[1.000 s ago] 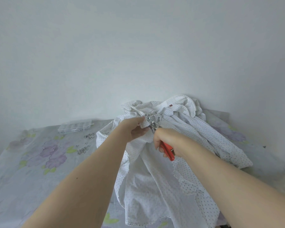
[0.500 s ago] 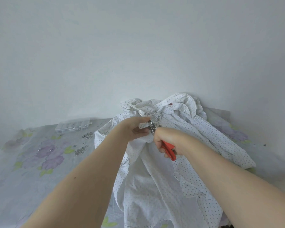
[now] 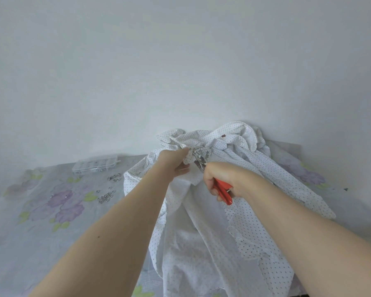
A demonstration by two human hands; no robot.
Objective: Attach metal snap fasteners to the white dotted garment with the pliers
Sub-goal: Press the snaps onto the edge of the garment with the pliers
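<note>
The white dotted garment [image 3: 201,232] lies bunched on the flowered table cover, its far part piled against the wall. My left hand [image 3: 176,163] pinches a fold of the garment's edge. My right hand [image 3: 221,179] is closed around the red handles of the pliers [image 3: 223,189]. The metal jaws of the pliers [image 3: 198,157] sit on the fabric right beside my left fingertips. Any snap between the jaws is hidden by cloth.
Loose metal snap fasteners [image 3: 106,195] are scattered left of the garment, with a smaller cluster [image 3: 114,177] behind them. A clear compartment box [image 3: 94,166] stands at the back left near the wall. The flowered table cover [image 3: 41,211] spreads to the left.
Both hands stay at the same fold with the pliers on it. The view has shifted slightly, and my left fingers have closed tighter on the fabric edge.
</note>
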